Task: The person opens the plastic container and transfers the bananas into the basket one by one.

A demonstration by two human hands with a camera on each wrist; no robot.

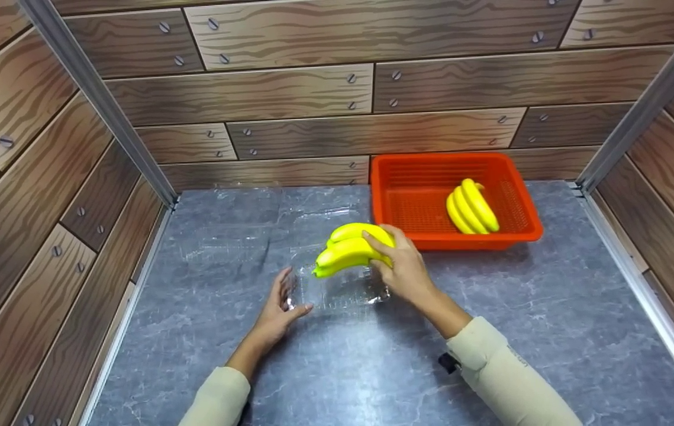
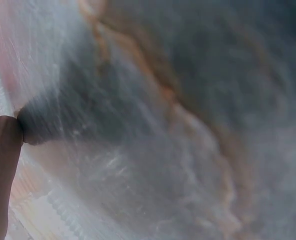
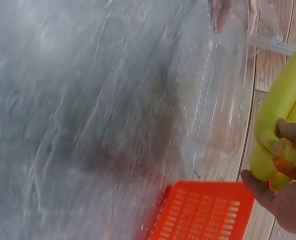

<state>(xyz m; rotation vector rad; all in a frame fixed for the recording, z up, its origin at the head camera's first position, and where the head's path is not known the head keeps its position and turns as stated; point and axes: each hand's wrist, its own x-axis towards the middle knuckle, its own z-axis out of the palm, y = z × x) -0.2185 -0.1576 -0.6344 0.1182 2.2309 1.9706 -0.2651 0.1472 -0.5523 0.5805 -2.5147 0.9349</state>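
Note:
In the head view my right hand [image 1: 405,266] grips a bunch of yellow bananas [image 1: 348,248] by its right end, above a clear plastic container [image 1: 337,293]. The right wrist view shows the fingers around the stem end of the bananas [image 3: 283,105]. My left hand [image 1: 274,310] holds the left end of that container, thumb toward the near side and fingers along the far side. A blurred finger [image 2: 2,170] touches clear plastic in the left wrist view. The bananas partly cover the container's far side.
A red-orange basket [image 1: 390,241] stands at the back right, with another bunch of bananas [image 1: 471,207] inside. More clear plastic containers [image 1: 224,234] lie at the back left on the grey marbled table [image 1: 194,355]. Wood-patterned walls [image 1: 289,89] enclose the back and sides.

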